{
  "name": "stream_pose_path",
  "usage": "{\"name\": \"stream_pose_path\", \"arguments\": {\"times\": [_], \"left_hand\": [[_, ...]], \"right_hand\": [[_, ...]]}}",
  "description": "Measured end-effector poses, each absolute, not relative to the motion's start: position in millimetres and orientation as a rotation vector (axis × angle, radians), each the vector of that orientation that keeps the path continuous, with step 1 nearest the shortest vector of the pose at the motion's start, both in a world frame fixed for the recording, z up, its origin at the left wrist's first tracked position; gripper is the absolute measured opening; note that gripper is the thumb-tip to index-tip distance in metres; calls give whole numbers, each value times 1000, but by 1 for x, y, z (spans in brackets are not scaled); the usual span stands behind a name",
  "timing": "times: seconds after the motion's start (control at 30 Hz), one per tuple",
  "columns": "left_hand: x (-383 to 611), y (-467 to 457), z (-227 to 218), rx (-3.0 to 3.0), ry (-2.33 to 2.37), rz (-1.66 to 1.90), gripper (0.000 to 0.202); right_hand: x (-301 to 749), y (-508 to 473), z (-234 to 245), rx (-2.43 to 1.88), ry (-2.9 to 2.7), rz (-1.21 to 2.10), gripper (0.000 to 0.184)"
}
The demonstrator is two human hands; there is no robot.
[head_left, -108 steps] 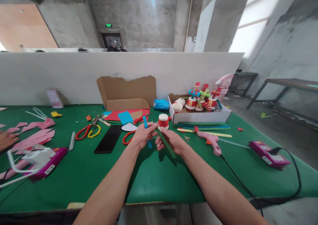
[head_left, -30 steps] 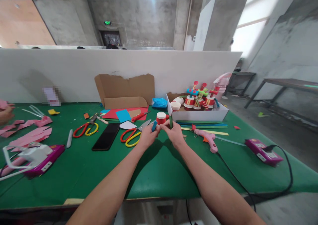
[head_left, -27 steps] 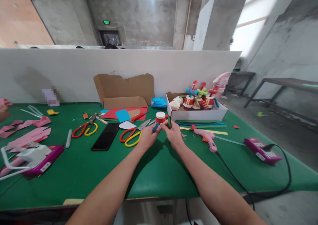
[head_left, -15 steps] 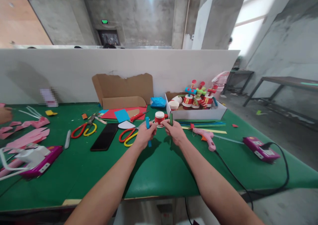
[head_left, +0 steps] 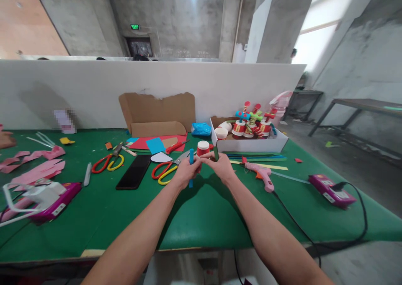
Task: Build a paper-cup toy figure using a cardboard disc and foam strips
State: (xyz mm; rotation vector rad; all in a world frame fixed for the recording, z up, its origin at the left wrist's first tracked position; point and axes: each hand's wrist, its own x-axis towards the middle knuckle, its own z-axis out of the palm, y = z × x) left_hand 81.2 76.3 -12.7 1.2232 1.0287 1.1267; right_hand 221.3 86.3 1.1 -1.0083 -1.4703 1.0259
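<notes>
My left hand (head_left: 187, 169) is closed around a narrow blue paper strip (head_left: 191, 156), which stands upright and shows above and below the fingers. A dark green strip (head_left: 216, 152) sticks up from my right hand (head_left: 220, 166), whose fingers are closed on it. The fingertips of both hands meet over the table; whether anything small is pinched between them I cannot make out. Just behind them stands a red paper cup (head_left: 203, 148), upside down with its white base up, its lower part hidden by the hands. Red-and-yellow scissors (head_left: 165, 174) lie left of my left hand.
A white box (head_left: 251, 144) holds decorated cups. A pink glue gun (head_left: 262, 175) lies on the right, its cord leading toward the front edge. Left are a black phone (head_left: 134, 172), more scissors (head_left: 108, 162) and a purple power strip (head_left: 59, 203). Another person's hand (head_left: 6, 139) shows far left.
My hands have come together in front of the cup, so their fingertips now meet. The blue strip has moved slightly right with my left hand. Both strips are still held.
</notes>
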Motion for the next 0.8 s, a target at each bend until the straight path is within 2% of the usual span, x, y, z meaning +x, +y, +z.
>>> {"name": "stream_pose_path", "arguments": {"times": [0.2,0.33,0.4,0.57,0.8], "left_hand": [[85,73,-10,1149,1021,1082,49],[83,73,-5,1029,965,1091,48],[81,74,-5,1012,961,1091,49],[80,74,-5,1010,980,1098,50],[83,72,-5,1056,945,1073,51]], "right_hand": [[227,93,-2,-1105,-1321,1039,29],[236,98,0,-1204,-1241,808,38],[236,97,2,-1200,-1292,792,44],[228,89,4,-1078,-1422,918,26],[221,88,2,-980,-1342,1065,31]]}}
